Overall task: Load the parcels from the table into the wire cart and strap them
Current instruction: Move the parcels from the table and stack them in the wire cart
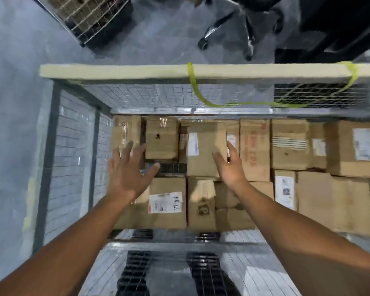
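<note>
The lone head camera looks almost straight down into the wire cart [158, 97] from over its near side, seemingly close above the boxes [254, 150].

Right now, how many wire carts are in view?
2. One wire cart directly ahead, filled with parcels; a second cart on the floor at top left, cut off by the frame. Others may lie outside view.

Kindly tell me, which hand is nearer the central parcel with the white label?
Right: the right hand overlaps the parcel's right edge; the left hand is farther left, beyond a smaller box.
</note>
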